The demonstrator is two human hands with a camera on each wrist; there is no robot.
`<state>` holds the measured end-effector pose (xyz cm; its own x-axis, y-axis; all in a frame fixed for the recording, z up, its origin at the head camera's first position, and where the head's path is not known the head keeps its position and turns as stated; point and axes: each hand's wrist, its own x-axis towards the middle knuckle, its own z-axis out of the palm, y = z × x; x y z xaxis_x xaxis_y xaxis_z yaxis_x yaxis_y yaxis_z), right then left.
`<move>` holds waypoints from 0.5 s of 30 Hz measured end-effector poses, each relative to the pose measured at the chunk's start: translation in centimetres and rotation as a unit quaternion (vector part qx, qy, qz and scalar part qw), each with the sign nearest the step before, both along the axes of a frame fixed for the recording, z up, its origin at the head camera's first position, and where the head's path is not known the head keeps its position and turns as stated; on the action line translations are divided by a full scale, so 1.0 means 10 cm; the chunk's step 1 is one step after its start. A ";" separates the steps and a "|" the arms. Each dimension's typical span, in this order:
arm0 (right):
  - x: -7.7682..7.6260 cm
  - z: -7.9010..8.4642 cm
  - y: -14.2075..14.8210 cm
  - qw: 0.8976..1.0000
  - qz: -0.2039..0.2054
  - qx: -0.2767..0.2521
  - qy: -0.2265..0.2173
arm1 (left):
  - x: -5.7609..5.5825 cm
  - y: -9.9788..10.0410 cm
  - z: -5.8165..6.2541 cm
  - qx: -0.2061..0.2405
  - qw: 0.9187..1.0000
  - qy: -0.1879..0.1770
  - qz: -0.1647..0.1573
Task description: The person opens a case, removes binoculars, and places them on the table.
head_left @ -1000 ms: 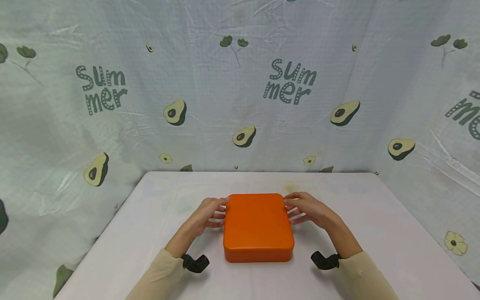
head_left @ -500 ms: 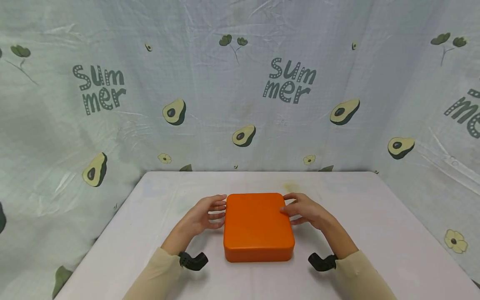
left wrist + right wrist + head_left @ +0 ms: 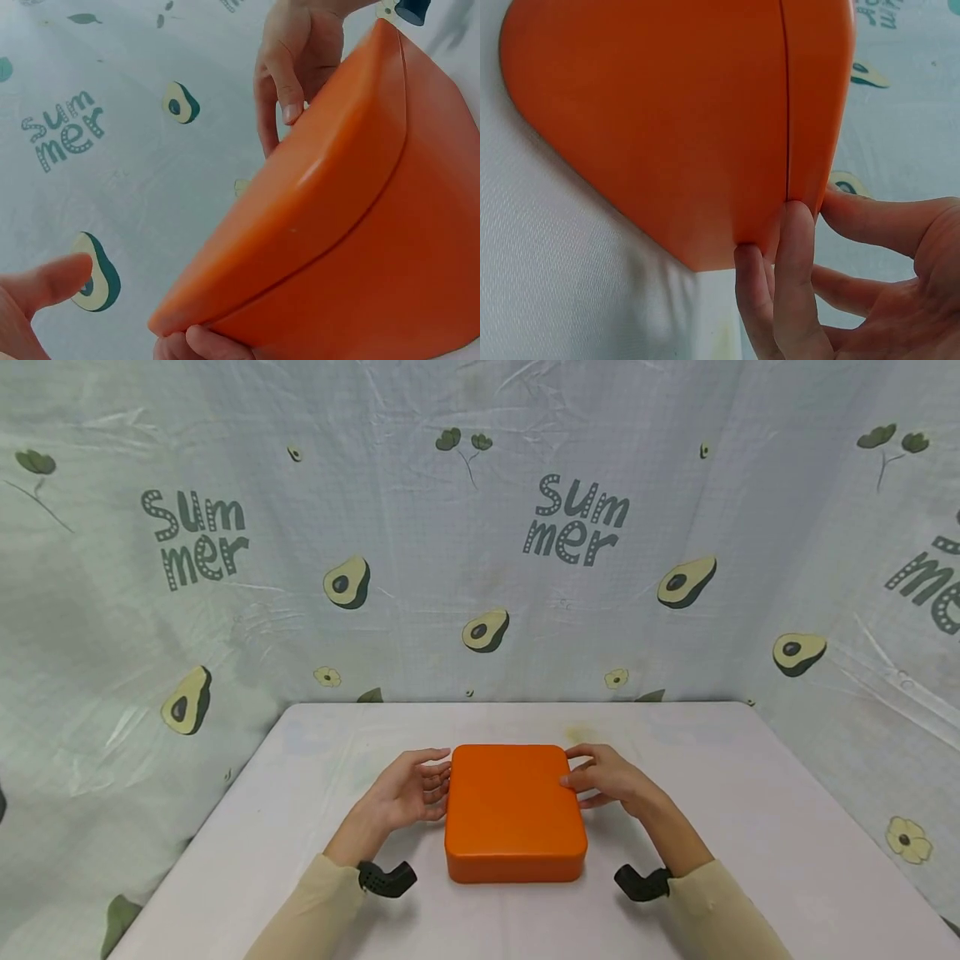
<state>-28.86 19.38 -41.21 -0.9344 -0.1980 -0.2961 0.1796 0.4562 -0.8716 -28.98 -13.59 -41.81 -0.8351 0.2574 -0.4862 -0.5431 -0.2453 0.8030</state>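
An orange box [image 3: 516,810] with rounded corners sits on the white table, and a thin seam below its top marks off the lid [image 3: 817,90]. My right hand [image 3: 611,781] pinches the lid's edge near the far right corner: thumb [image 3: 866,217] on the top, a fingertip at the seam. On the opposite side is my left hand [image 3: 401,789]. Its thumb [image 3: 56,281] is lifted away from the box, while its fingertips [image 3: 214,345] touch the side near the seam. The inside of the box is hidden.
The white table [image 3: 360,735] extends around the box on all sides. A pale cloth [image 3: 420,527] printed with avocados and lettering hangs behind and beside it. Each wrist wears a black camera mount, such as the left one [image 3: 388,879].
My right thumb has moved from the box's edge onto its top. My left hand has shifted slightly left and turned, with its thumb clear of the box. The box stays in place.
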 end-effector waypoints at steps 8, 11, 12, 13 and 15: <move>0.01 0.02 0.00 1.000 0.004 0.000 0.002 | 0.01 0.04 -0.05 -0.006 1.000 0.016 0.009; 0.02 0.03 0.00 1.000 0.004 0.002 0.002 | 0.03 0.06 -0.07 -0.026 0.999 0.025 0.009; 0.03 0.03 -0.01 1.000 0.004 0.002 0.003 | 0.03 0.06 -0.08 -0.031 0.999 0.027 0.010; 0.03 0.04 -0.01 1.000 0.007 0.003 0.004 | 0.03 0.06 -0.08 -0.036 0.999 0.030 0.010; 0.03 0.04 -0.01 1.000 0.004 0.003 0.004 | 0.03 0.06 -0.09 -0.046 0.998 0.033 0.008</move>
